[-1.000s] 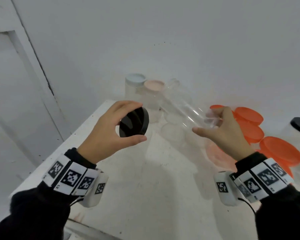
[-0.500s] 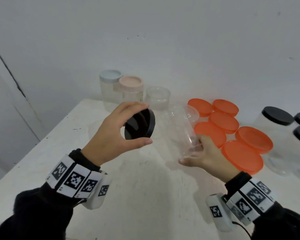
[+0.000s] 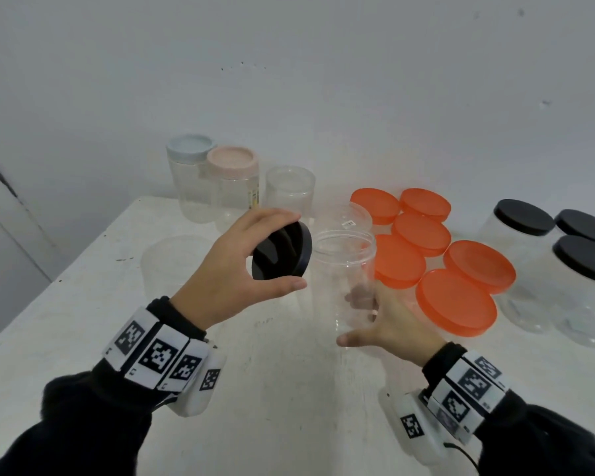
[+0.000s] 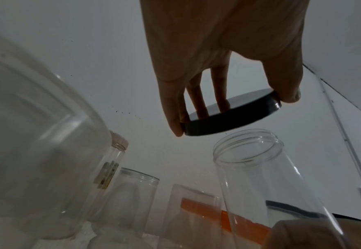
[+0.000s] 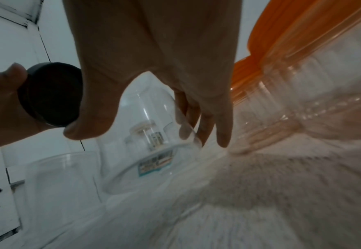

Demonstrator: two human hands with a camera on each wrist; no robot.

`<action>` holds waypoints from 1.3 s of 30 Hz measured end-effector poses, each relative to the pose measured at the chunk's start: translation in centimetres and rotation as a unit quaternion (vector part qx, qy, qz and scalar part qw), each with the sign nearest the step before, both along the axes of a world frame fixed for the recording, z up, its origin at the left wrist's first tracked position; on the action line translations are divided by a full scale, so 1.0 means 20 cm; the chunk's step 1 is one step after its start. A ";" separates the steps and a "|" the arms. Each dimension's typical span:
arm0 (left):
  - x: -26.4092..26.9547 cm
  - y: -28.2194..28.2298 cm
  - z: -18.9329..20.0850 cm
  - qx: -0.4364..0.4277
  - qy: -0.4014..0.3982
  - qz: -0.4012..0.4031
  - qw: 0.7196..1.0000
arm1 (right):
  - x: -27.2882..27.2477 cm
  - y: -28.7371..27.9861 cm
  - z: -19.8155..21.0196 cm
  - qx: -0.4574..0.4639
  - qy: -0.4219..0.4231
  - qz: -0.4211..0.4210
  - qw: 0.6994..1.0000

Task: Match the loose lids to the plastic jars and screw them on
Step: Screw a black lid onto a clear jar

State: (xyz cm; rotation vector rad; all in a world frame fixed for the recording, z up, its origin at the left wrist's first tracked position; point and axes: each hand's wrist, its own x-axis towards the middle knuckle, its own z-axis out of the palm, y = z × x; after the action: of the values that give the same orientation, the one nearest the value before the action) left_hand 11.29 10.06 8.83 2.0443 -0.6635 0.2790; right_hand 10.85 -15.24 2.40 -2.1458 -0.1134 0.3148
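My left hand (image 3: 291,250) grips a black screw lid (image 3: 275,259) by its rim between thumb and fingers, tilted on edge. Its rim sits right beside the open mouth of a clear plastic jar (image 3: 344,269). My right hand (image 3: 354,319) holds that jar upright low on its body, thumb in front and fingers seen through the plastic. In the left wrist view the black lid (image 4: 232,116) hangs just above the jar's threaded neck (image 4: 247,148). In the right wrist view my right hand (image 5: 153,134) wraps the jar (image 5: 145,128), and the black lid (image 5: 51,94) is at the left.
Several orange-lidded jars (image 3: 454,304) crowd the right of the white table (image 3: 255,407), with black-lidded jars (image 3: 522,218) beyond them. At the back stand a blue-lidded jar (image 3: 190,149), a pink-lidded jar (image 3: 232,161) and an open jar (image 3: 289,187). Another clear jar (image 3: 176,262) stands left.
My right hand has brought the jar from tilted to upright and lowered it, so its mouth is now beside the lid. My left hand kept hold of the lid.
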 end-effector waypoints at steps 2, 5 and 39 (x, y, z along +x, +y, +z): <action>0.01 -0.01 -0.01 0.001 0.001 -0.001 1.000 | 0.01 -0.01 -0.01 -0.005 -0.005 0.003 1.000; 0.01 -0.03 -0.02 -0.002 0.001 -0.003 1.000 | 0.01 -0.03 -0.03 -0.001 0.001 0.004 1.000; 0.11 -0.32 -0.01 0.194 -0.015 -0.146 0.970 | -0.08 -0.10 -0.04 0.074 -0.076 0.001 0.994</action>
State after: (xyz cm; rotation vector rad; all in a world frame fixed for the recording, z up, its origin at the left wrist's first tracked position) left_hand 13.48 3.75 8.55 2.2720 -1.0951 0.0059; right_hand 9.23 -17.17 1.67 -2.0200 -0.2202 0.1387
